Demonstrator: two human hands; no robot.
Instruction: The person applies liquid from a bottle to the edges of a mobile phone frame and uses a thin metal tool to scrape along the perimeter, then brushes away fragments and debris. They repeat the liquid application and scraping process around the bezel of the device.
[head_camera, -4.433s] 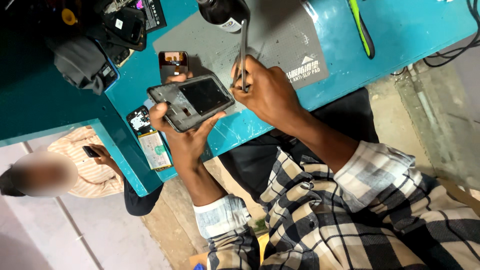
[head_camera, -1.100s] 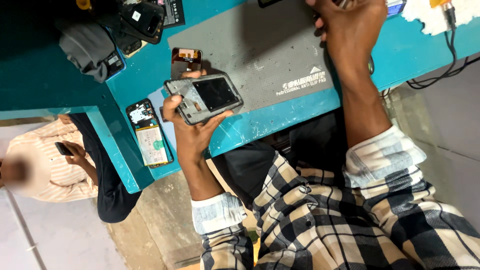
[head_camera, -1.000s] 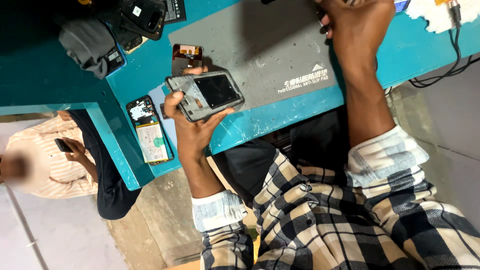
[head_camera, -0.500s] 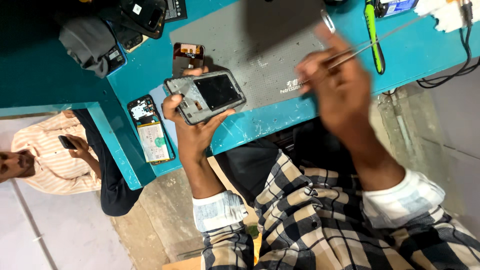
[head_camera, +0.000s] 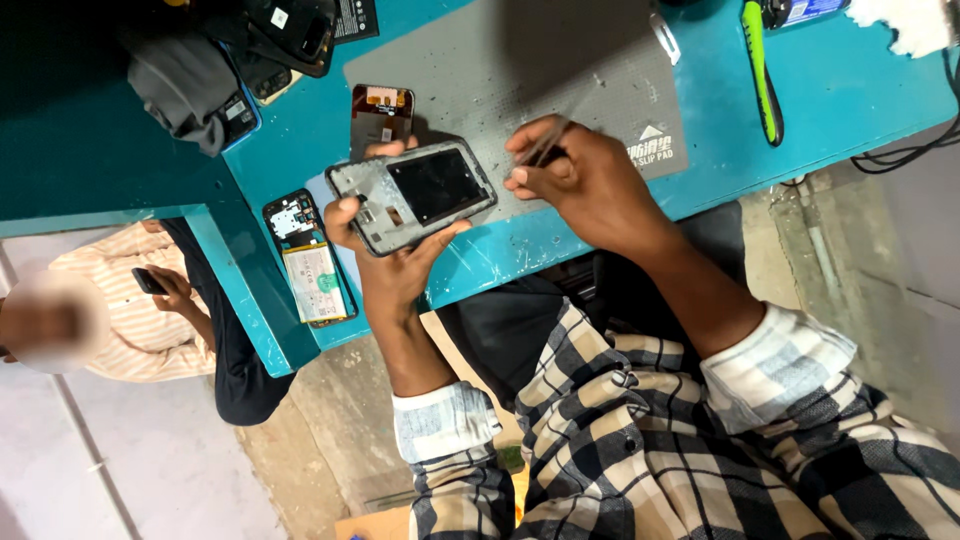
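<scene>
My left hand (head_camera: 392, 272) grips an opened phone frame (head_camera: 418, 193), grey with a dark rectangular middle, held just above the near edge of the teal table (head_camera: 830, 110). My right hand (head_camera: 592, 182) is right beside the frame's right end. It pinches thin metal tweezers (head_camera: 558, 132), which point up and away over the grey mat (head_camera: 500, 60). The tweezer tips are blurred, and I cannot tell whether they carry anything.
A second opened phone with its battery showing (head_camera: 310, 262) lies left of my hand. A small screen part (head_camera: 381, 112) sits on the mat's edge. A green-handled tool (head_camera: 760, 65), a white cloth (head_camera: 912, 20) and dark clutter (head_camera: 200, 70) are there too. Another person (head_camera: 135, 315) sits at the left.
My right hand has come back from the far side of the mat to the phone frame, now with tweezers in it. My left hand has kept the frame in about the same place.
</scene>
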